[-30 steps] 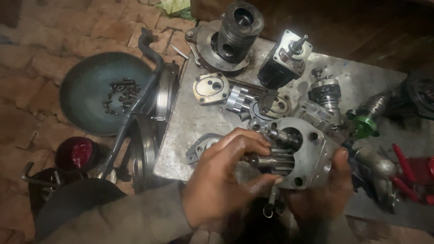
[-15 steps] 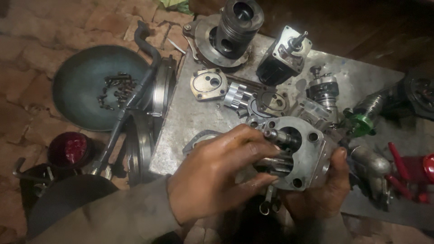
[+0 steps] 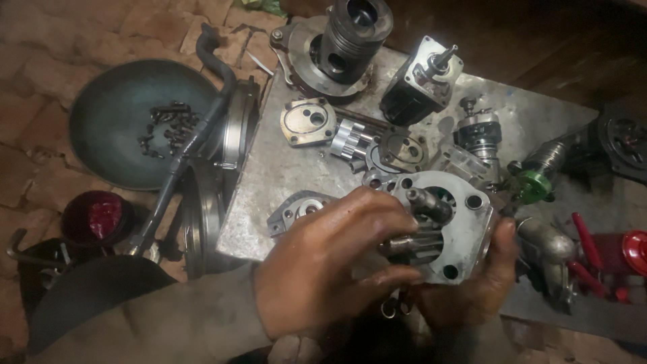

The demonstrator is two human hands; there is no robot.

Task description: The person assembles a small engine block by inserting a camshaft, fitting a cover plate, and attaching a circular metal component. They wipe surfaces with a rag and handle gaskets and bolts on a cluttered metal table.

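Note:
My right hand (image 3: 482, 283) grips a grey metal pump housing (image 3: 458, 232) from below and from its right side. My left hand (image 3: 330, 263) reaches across the housing's front, its fingers closed on a toothed gear shaft (image 3: 418, 243) sitting in the housing's bore. A second shaft end (image 3: 424, 201) sticks up out of the upper part of the bore. Both hands hold the housing above the near edge of a grey metal plate (image 3: 283, 195).
On the plate lie a cover plate (image 3: 306, 121), a loose gear (image 3: 350, 140), a gasket-like body (image 3: 397, 152), a ringed piston in a flange (image 3: 350, 34) and a black block with a shaft (image 3: 421, 84). A round pan (image 3: 114, 128) with bolts sits left, red parts (image 3: 606, 253) right.
The view has shifted slightly. My left hand's fingers have moved further over the gear shaft in the housing; my right hand keeps the same grip.

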